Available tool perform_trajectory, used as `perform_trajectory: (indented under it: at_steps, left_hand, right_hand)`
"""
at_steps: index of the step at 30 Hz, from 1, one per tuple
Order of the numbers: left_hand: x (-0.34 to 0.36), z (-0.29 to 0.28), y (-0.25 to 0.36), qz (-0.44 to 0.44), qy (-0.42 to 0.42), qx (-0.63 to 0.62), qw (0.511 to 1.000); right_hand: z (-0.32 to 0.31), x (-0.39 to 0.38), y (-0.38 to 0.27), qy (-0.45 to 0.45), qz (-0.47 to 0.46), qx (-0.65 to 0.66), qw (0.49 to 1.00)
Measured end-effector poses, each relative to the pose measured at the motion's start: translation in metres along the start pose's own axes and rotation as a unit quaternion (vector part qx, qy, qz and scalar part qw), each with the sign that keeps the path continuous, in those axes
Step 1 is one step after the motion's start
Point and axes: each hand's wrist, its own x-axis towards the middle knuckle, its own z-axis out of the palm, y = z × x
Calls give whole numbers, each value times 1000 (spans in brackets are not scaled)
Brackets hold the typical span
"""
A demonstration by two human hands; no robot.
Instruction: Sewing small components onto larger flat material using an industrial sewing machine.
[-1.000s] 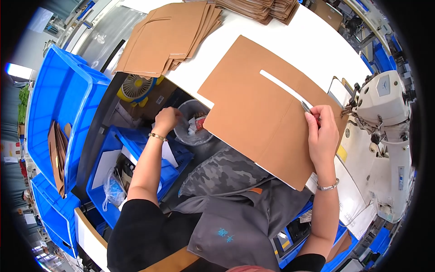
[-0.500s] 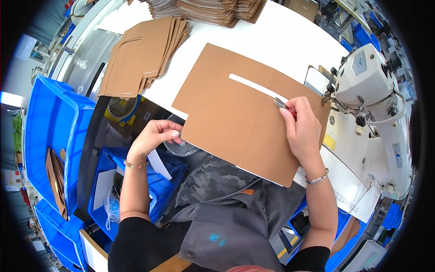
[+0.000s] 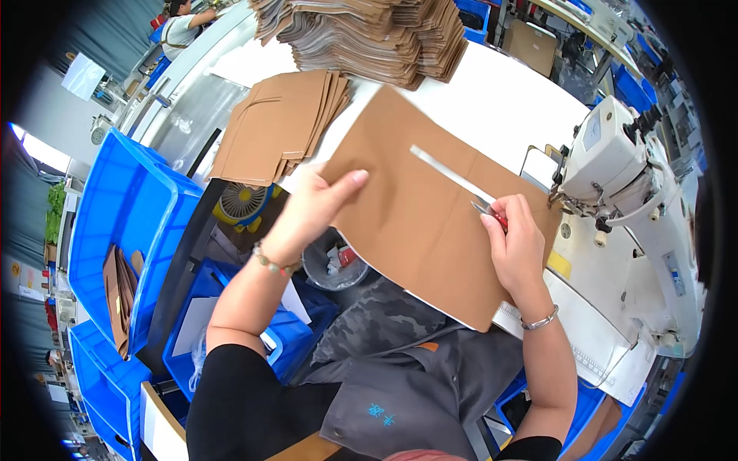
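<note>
A large brown leather-like panel (image 3: 419, 223) lies across the white table, its right side near the sewing machine head (image 3: 607, 154). Along its middle runs a long narrow white strip (image 3: 453, 173); I cannot tell whether it is an opening or a piece of tape. My left hand (image 3: 311, 206) grips the panel's left edge, thumb on top and fingers hidden beneath, and the sheet bows there. Over the right part of the panel, my right hand (image 3: 516, 242) is closed around small red-handled thread snips (image 3: 492, 214), whose blades point at the strip's lower end.
Behind the panel stand tall stacks of brown pieces (image 3: 361, 38), with a smaller pile (image 3: 280, 123) at the left. Blue bins (image 3: 127, 223) line the left side. A clear waste container (image 3: 332, 269) and a yellow-blue fan (image 3: 244, 203) sit below the table edge. Someone works far left.
My left hand has moved up and taken hold of the panel's left edge, which now lifts and bends. The right hand still holds the snips. The whole view has shifted slightly.
</note>
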Motion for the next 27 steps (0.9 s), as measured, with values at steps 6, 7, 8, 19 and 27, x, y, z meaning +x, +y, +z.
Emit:
perform_trajectory:
  at_steps: [6,7,8,19,27]
  left_hand:
    - [35,-128,50,56,121,-45,990]
    - [40,-157,57,49,158,-47,985]
    - [45,-199,58,40,175,-59,982]
    - [131,-360,-28,-95,371,79,920]
    - [163,-289,5,97,535,572,615]
  right_hand:
    - [-9,-1,8,30,-21,-8,999]
    - [-9,-1,7,33,-20,-8,999]
    - [-7,0,6,23,-17,-11,1000]
    - [3,0,15,0,0,-54,999]
    - [5,-1,13,5,-8,-70,998]
